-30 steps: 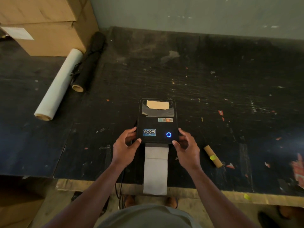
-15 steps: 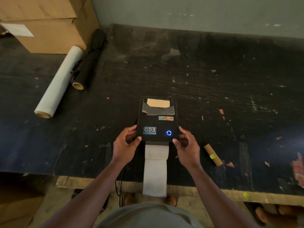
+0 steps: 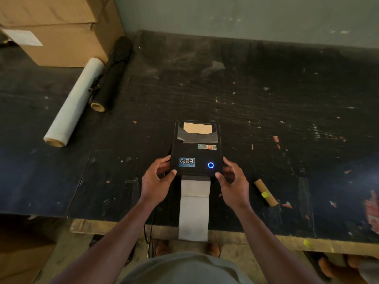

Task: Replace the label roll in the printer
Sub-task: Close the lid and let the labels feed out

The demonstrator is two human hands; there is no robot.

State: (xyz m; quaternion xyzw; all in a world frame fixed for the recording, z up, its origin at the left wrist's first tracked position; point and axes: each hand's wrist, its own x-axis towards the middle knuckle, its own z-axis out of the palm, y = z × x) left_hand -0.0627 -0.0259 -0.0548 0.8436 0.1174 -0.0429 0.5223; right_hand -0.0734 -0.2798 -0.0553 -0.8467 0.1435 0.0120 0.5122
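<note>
A black label printer (image 3: pixel 196 148) lies flat on the dark table (image 3: pixel 256 103), lid closed, with a glowing blue ring button (image 3: pixel 210 165) and a window near its far end. A white strip of labels (image 3: pixel 194 208) runs out of its near slot and hangs over the table edge. My left hand (image 3: pixel 156 179) grips the printer's near left corner, thumb on top. My right hand (image 3: pixel 232 182) grips the near right corner the same way. An empty brown cardboard core (image 3: pixel 265 193) with a yellow sticker lies just right of my right hand.
A white roll of film (image 3: pixel 75 101) and a black roll (image 3: pixel 111 76) lie at the far left beside stacked cardboard boxes (image 3: pixel 61 27). A wall closes the back. A black cable (image 3: pixel 150 228) drops over the table's wooden front edge (image 3: pixel 287 240).
The label strip has come a little further out of the slot. Both hands stay on the printer's near corners; the view shifted slightly.
</note>
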